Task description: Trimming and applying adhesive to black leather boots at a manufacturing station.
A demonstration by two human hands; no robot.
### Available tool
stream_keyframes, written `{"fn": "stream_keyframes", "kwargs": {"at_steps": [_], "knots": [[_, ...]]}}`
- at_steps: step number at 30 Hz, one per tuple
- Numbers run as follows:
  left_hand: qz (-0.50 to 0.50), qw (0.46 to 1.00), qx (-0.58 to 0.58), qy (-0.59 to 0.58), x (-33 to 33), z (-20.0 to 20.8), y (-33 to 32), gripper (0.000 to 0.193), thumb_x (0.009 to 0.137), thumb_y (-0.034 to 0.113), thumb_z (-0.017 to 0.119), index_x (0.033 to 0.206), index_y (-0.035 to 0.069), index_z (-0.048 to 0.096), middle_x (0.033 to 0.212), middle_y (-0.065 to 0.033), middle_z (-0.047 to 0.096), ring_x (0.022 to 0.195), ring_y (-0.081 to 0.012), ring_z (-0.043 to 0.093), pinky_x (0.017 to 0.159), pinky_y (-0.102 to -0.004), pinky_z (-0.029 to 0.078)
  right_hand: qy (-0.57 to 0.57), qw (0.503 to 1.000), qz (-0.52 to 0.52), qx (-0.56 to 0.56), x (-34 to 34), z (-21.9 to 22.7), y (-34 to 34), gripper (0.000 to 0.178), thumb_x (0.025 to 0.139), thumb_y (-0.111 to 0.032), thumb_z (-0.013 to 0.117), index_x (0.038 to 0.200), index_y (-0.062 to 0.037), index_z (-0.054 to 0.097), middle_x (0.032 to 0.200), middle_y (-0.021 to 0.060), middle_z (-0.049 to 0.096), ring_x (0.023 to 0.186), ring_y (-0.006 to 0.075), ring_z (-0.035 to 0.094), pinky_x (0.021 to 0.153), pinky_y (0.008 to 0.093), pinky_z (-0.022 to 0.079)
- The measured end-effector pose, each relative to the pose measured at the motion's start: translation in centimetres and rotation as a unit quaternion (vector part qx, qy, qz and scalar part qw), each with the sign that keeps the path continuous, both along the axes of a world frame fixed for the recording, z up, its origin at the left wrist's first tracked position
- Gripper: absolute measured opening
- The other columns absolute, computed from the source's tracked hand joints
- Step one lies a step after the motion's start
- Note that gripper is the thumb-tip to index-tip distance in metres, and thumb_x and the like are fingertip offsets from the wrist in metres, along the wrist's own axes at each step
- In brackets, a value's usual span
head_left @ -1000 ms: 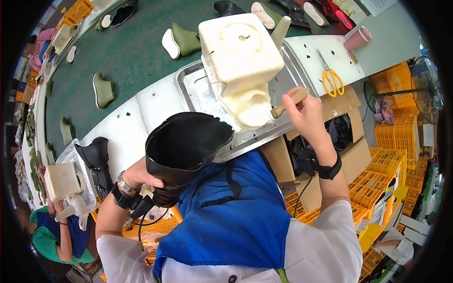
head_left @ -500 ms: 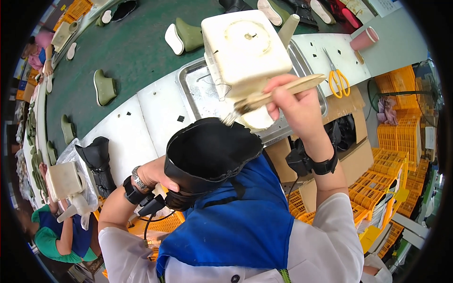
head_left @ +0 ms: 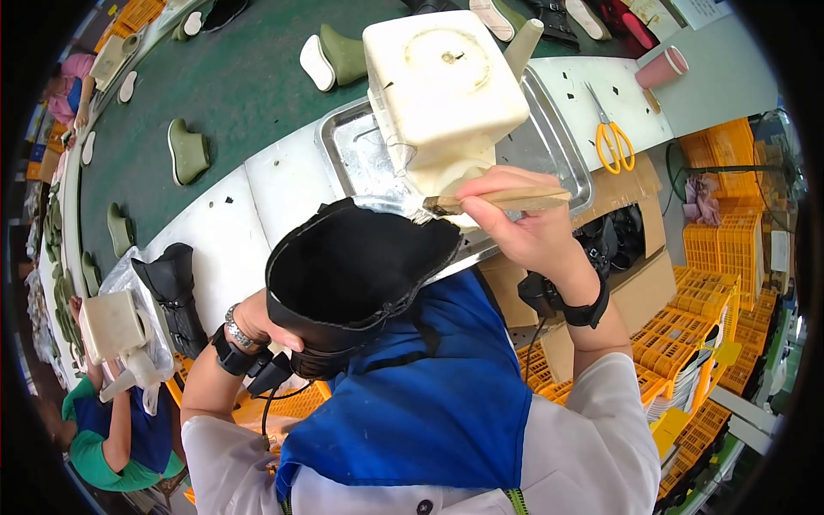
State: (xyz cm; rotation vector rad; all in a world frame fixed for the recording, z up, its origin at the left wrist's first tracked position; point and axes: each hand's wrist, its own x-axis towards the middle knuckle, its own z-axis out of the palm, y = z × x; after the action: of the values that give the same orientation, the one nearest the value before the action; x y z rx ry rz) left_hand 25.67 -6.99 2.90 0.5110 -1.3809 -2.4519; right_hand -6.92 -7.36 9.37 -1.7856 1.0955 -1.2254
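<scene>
A black boot (head_left: 296, 302) is tilted in front of me with its wide shaft opening turned up toward me. My left hand (head_left: 268, 324) grips its left side, the thumb lying on the outside and the other fingers hidden. Over the boot's far right rim, my right hand (head_left: 530, 230) holds a brush (head_left: 525, 199) by its flat wooden handle. The brush's pale bristles are at or just beyond that rim; whether they touch the boot I cannot tell. Just behind the brush stands a white plastic container (head_left: 446, 81) with a low open mouth, set in a metal tray (head_left: 562, 129).
Orange-handled scissors (head_left: 614, 146) and a pink cup (head_left: 663, 69) are on the white ledge at right. Green boots (head_left: 187, 153) lie on the green belt beyond. Another black boot (head_left: 176, 296) is at left, near a co-worker (head_left: 116, 433). Orange crates (head_left: 678, 335) stand at right.
The boot and my left hand have shifted left. My right hand has come lower and to the left, and the brush handle now lies flatter.
</scene>
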Motion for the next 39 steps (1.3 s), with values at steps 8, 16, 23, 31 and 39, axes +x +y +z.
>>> {"fn": "stream_keyframes", "kwargs": {"at_steps": [8, 16, 23, 31, 39], "knots": [[-0.031, 0.943, -0.329, -0.041, -0.3, 3.6, -1.1, 0.094, 0.047, 0.026, 0.086, 0.125, 0.0, 0.04, 0.121, -0.0128, 0.049, 0.111, -0.0225, 0.047, 0.095, -0.0337, 0.035, 0.011, 0.996, -0.075, -0.051, 1.3, 0.2, -0.2, 0.007, 0.075, -0.005, 0.063, 0.076, 0.0022, 0.062, 0.063, 0.0075, 0.061, 0.051, 0.0109, 0.055, 0.047, 0.0229, 0.042], [0.145, 0.922, -0.335, -0.127, -3.1, 6.7, 0.2, 0.111, 0.046, 0.017, 0.087, 0.134, -0.002, 0.021, 0.131, -0.0134, 0.037, 0.12, -0.0215, 0.038, 0.101, -0.0332, 0.029, 0.049, 0.995, -0.079, -0.02, 1.9, 1.7, -1.0, 0.008, 0.078, -0.007, 0.062, 0.079, 0.0012, 0.063, 0.067, 0.0046, 0.063, 0.056, 0.0067, 0.054, 0.052, 0.0203, 0.042], [0.155, 0.842, -0.465, -0.227, -4.1, 6.6, 0.9, 0.103, 0.047, 0.014, 0.085, 0.131, -0.001, 0.027, 0.123, -0.0132, 0.046, 0.114, -0.0217, 0.045, 0.097, -0.0333, 0.033, 0.053, 0.996, -0.072, -0.024, 1.8, 1.1, -2.2, 0.013, 0.08, -0.011, 0.062, 0.082, 0.0021, 0.063, 0.065, 0.0034, 0.062, 0.055, 0.0059, 0.053, 0.05, 0.0195, 0.041], [0.25, 0.777, -0.523, -0.245, -4.6, 6.4, 0.8, 0.092, 0.049, 0.012, 0.081, 0.128, 0.0, 0.034, 0.117, -0.0173, 0.05, 0.103, -0.031, 0.053, 0.088, -0.034, 0.041, -0.146, 0.979, -0.056, 0.132, 1.1, 1.1, -0.3, 0.016, 0.084, -0.015, 0.058, 0.083, 0.0007, 0.061, 0.058, -0.0022, 0.05, 0.051, 0.0024, 0.042, 0.046, 0.0176, 0.032], [0.225, 0.823, -0.491, -0.177, -4.4, 6.5, 1.4, 0.096, 0.048, 0.011, 0.082, 0.129, 0.0, 0.032, 0.117, -0.0171, 0.051, 0.106, -0.028, 0.052, 0.09, -0.0332, 0.04, -0.096, 0.984, -0.115, 0.095, 1.1, -0.3, -1.4, 0.018, 0.083, -0.016, 0.06, 0.085, 0.0011, 0.061, 0.063, -0.0009, 0.054, 0.055, 0.0031, 0.046, 0.048, 0.0178, 0.035]]}}
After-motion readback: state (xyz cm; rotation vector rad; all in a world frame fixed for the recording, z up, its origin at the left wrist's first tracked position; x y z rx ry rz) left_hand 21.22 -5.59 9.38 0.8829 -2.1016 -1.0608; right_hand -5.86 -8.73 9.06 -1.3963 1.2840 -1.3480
